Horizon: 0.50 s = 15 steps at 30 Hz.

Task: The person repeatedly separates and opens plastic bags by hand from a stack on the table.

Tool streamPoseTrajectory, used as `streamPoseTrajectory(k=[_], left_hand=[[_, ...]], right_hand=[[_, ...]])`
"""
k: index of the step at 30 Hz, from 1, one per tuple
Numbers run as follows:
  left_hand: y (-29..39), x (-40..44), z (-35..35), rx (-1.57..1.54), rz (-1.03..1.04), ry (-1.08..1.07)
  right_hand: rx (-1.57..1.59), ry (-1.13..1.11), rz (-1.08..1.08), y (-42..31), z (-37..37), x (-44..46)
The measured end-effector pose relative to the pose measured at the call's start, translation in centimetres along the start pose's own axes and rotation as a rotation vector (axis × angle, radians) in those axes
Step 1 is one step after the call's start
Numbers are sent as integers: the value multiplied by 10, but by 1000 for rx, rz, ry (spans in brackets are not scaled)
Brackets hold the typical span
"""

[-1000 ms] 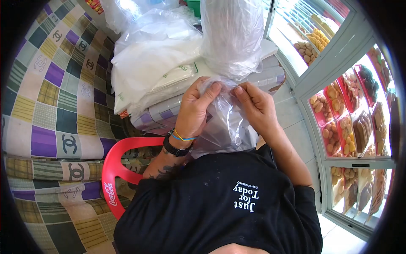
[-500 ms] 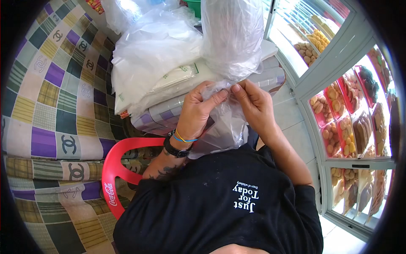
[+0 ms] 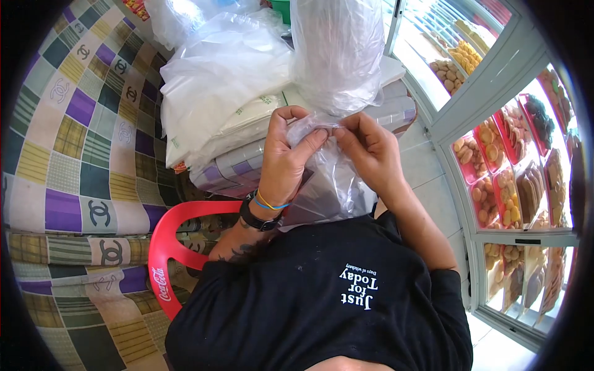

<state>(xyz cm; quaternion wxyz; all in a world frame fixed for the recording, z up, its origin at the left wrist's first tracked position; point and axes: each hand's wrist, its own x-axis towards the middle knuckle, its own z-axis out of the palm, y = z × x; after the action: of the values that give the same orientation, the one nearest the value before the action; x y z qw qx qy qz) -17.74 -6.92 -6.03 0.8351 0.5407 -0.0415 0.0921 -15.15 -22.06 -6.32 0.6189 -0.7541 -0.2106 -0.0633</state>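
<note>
A clear plastic bag (image 3: 337, 185) hangs from both hands in front of the black shirt, its gathered top pinched between the fingers. My left hand (image 3: 289, 145), with a black watch and thin bands at the wrist, grips the bunched plastic with thumb and curled fingers. Close beside it, my right hand (image 3: 368, 145) pinches the same bunched part between thumb and forefinger. Just beyond the fingertips stands a large wrapped roll of clear plastic (image 3: 337, 55). A pile of white plastic bags (image 3: 216, 93) lies to its left on the covered table (image 3: 232, 164).
A red chair (image 3: 162, 247) is at the left, beside a checked patterned cloth (image 3: 80, 154). Glass display cases with red trays of food (image 3: 486, 201) stand at the right. A green container (image 3: 282, 9) sits at the back. Tiled floor (image 3: 427, 167) shows between table and cases.
Both hands have shifted slightly on the gathered plastic, with small movements of the thumbs and fingers. The hanging part of the bag has changed shape.
</note>
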Motion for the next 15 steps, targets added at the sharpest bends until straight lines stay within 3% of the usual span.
streamPoseTrajectory(k=[7,10,15], left_hand=[[0,-4,-5,70,-10,-30],[0,-6,-3,143,7,-68],[-4,-8,-10,151,-90,-148]], right_hand=[[82,-32,146,3,0,-2],[113,58,-129,8,11,0],[4,3,1,-7,5,-2]])
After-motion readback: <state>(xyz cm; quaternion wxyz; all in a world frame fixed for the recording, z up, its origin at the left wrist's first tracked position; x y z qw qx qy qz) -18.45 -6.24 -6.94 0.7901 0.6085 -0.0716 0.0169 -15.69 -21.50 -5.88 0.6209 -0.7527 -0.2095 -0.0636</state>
